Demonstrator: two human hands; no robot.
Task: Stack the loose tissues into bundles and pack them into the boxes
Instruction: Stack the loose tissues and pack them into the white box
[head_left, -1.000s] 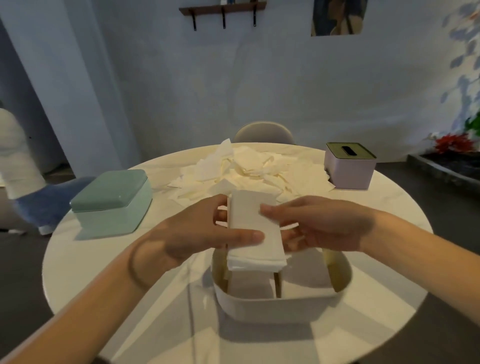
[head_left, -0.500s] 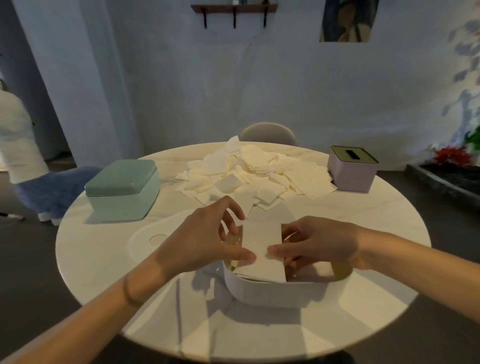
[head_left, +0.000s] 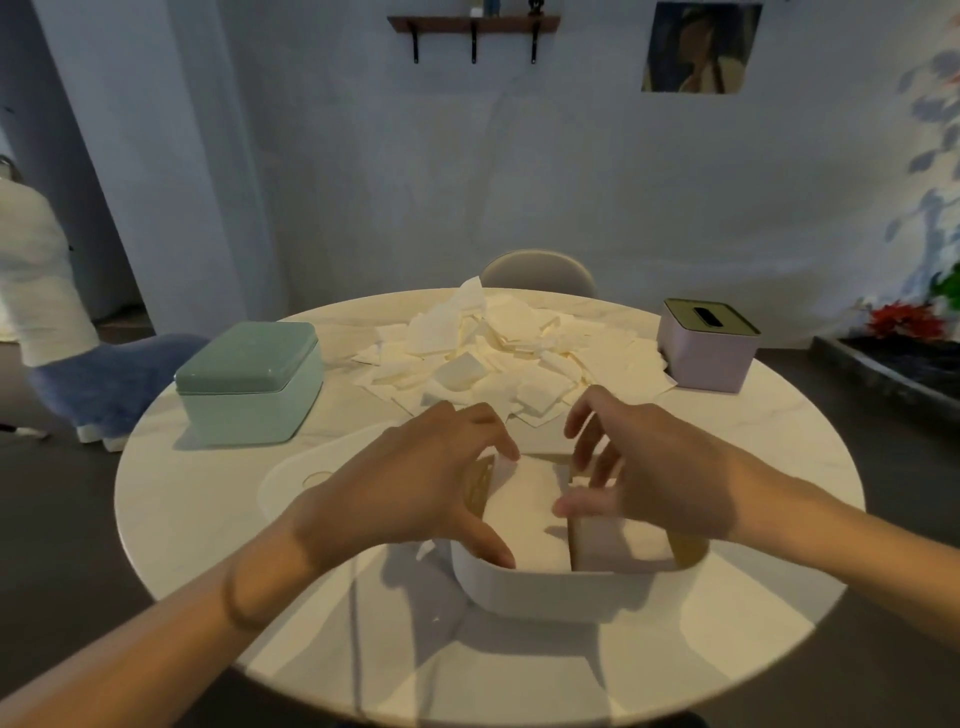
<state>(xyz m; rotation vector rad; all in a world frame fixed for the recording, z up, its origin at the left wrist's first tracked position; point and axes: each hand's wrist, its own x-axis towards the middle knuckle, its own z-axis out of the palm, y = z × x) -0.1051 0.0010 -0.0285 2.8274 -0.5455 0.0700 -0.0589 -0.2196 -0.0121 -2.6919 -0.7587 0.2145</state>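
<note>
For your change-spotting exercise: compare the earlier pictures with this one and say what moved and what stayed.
The tissue bundle went down from above the white box into it. Both hands let go: the left hand and right hand now hover over it, fingers spread. The loose tissue pile, green box and pink box stayed put.

three tissue boxes: one white open box (head_left: 550, 587), one green lidded box (head_left: 249, 384), one lilac slotted box (head_left: 706, 345); one loose tissue pile (head_left: 509, 353); two hands.
</note>
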